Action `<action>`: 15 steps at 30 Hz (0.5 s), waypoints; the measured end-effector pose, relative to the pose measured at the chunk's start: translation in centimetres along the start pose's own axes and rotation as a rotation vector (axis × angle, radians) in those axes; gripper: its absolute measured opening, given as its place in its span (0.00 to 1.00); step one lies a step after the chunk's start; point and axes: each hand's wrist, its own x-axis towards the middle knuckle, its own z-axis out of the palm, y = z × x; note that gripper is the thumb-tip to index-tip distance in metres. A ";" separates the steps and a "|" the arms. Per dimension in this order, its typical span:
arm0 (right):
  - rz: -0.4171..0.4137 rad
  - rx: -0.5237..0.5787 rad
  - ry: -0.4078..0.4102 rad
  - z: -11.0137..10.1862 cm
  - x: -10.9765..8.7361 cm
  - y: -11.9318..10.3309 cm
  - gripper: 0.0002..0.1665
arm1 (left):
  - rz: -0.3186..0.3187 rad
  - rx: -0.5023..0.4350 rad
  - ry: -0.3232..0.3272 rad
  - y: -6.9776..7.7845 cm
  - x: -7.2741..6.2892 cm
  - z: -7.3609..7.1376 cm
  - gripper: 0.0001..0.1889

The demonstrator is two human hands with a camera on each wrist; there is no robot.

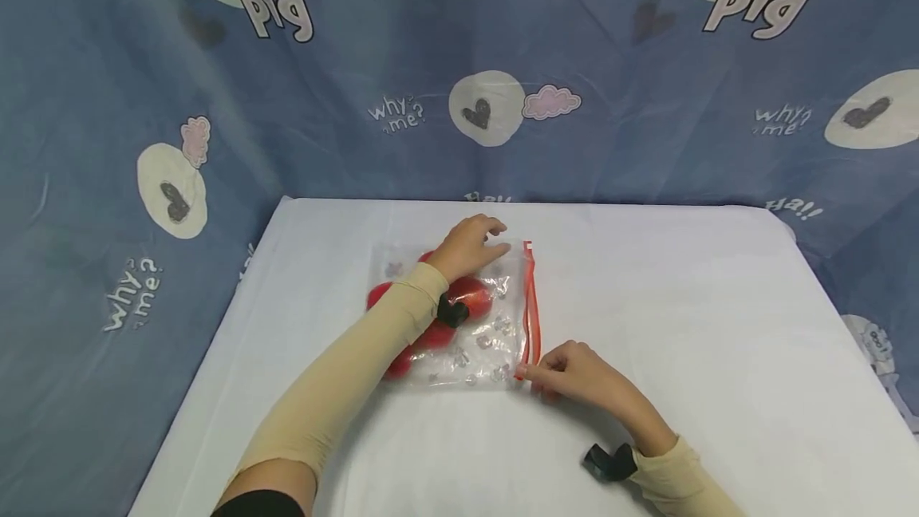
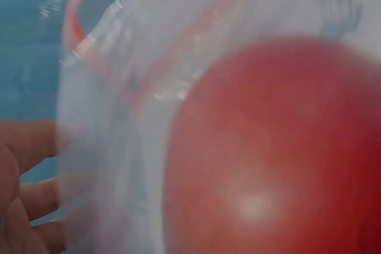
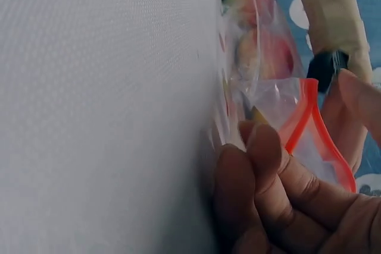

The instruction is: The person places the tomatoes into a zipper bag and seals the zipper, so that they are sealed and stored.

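Note:
A clear zip bag (image 1: pixel 495 341) with a red zip strip (image 1: pixel 531 309) lies on its side on the white table. Several red apples (image 1: pixel 470 297) are inside; one apple (image 2: pixel 280 159) fills much of the left wrist view. Over the far part of the bag reaches my left hand (image 1: pixel 468 247), thumb and fingers apart, beside the clear plastic. My right hand (image 1: pixel 577 373) holds the near corner of the bag's mouth, fingertips at the end of the red strip. In the right wrist view its curled fingers (image 3: pixel 268 171) lie against the plastic, and the red edges stand apart.
The white tabletop (image 1: pixel 682 301) stretches out to the right of the bag. A blue printed cloth (image 1: pixel 610 142) hangs behind and beside the table. My left forearm (image 1: pixel 345 373) crosses over the bag's left side. Black wrist cameras (image 1: pixel 610 463) sit on both wrists.

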 end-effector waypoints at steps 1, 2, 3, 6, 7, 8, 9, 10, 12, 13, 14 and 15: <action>-0.010 0.009 0.001 0.1 0.0 0.1 0.26 | -0.009 0.007 -0.024 0.0 0.5 0.1 0.24; -0.020 0.020 0.002 0.2 -0.1 0.1 0.24 | -0.014 0.014 -0.046 0.1 1.0 0.2 0.24; -0.030 0.026 0.006 0.2 -0.1 0.2 0.24 | -0.021 0.024 -0.071 0.1 1.5 0.3 0.25; -0.065 0.050 0.003 0.4 -0.1 0.3 0.24 | -0.050 0.021 -0.172 0.5 2.5 0.2 0.27; -0.075 0.056 -0.002 0.5 -0.1 0.4 0.24 | -0.059 0.021 -0.214 0.7 2.8 0.2 0.27; -0.085 0.063 -0.009 0.5 0.0 0.4 0.23 | -0.063 0.029 -0.256 0.8 3.0 0.2 0.28; -0.096 0.068 -0.017 0.5 0.0 0.4 0.23 | -0.069 0.037 -0.295 0.9 3.3 0.2 0.28; -0.105 0.072 -0.025 0.5 0.0 0.4 0.22 | -0.072 0.042 -0.328 1.0 3.5 0.2 0.28; -0.118 0.074 -0.040 0.4 0.1 0.5 0.21 | -0.071 0.062 -0.374 1.2 3.9 0.2 0.27; -0.124 0.078 -0.048 0.3 0.1 0.5 0.21 | -0.067 0.065 -0.385 1.3 4.1 0.3 0.25; -0.130 0.083 -0.057 0.3 0.1 0.5 0.20 | -0.059 0.073 -0.391 1.4 4.3 0.3 0.24; -0.139 0.084 -0.066 0.2 0.1 0.5 0.20 | -0.054 0.074 -0.391 1.5 4.4 0.4 0.23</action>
